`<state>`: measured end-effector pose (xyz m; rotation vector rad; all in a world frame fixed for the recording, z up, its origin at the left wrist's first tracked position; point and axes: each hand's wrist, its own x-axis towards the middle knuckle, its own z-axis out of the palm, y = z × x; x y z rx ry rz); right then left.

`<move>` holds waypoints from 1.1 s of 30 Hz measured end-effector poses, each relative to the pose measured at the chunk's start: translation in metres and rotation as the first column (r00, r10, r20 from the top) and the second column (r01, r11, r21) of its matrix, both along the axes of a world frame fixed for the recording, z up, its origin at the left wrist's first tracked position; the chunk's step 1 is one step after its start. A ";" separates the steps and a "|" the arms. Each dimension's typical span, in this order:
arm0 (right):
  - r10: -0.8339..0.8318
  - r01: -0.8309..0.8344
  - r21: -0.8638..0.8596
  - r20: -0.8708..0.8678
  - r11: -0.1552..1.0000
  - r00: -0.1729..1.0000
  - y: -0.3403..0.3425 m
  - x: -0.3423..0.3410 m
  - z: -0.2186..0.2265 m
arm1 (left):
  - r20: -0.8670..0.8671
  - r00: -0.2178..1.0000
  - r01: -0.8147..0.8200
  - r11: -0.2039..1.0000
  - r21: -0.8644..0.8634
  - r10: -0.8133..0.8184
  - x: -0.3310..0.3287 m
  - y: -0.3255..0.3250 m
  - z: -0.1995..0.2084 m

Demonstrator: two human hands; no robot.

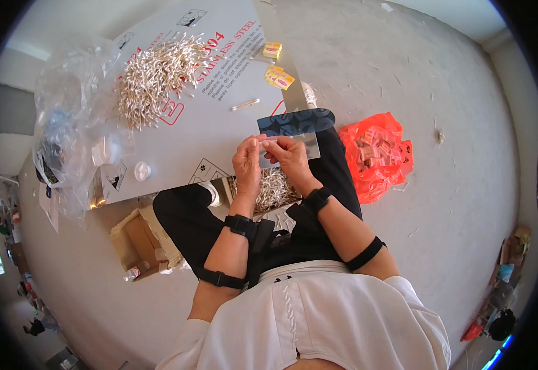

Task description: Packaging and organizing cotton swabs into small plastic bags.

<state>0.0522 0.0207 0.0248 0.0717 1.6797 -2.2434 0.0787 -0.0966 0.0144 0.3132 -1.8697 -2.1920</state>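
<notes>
Both of my hands meet above the near edge of the steel-sheet tabletop. The fingers of my left hand are pinched together, thumb up. Against them, my right hand is closed in a similar pinch. Anything between the fingertips is too small to make out. Just beyond them a dark translucent strip with a rounded end lies at the table's right edge. A few cotton swabs rest together farther off. A big heap of cotton swabs covers the far left. Below my wrists is a box of swabs.
Small yellow packets lie at the right edge, beyond the strip. Clear plastic bags and a round white tub occupy the left side. On the floor stand a red bag of small pink packs and a cardboard box.
</notes>
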 end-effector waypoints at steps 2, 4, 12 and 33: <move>0.004 -0.003 0.068 -0.024 0.998 1.000 -0.002 0.000 0.003 | 0.002 1.000 0.012 1.000 0.005 -0.012 0.001 -0.001 0.003; 0.016 -0.010 0.134 -0.048 0.991 0.999 -0.007 0.001 0.008 | 0.002 1.000 0.017 1.000 0.010 -0.018 0.001 -0.004 0.005; -0.058 0.080 0.187 -0.119 0.979 0.991 -0.015 0.005 0.015 | -0.039 0.999 0.031 0.998 0.054 -0.029 -0.002 -0.003 0.005; 0.095 0.208 0.631 -0.412 0.747 0.906 0.011 0.024 -0.008 | 0.067 0.928 0.178 0.279 -0.944 -0.367 0.027 -0.041 0.011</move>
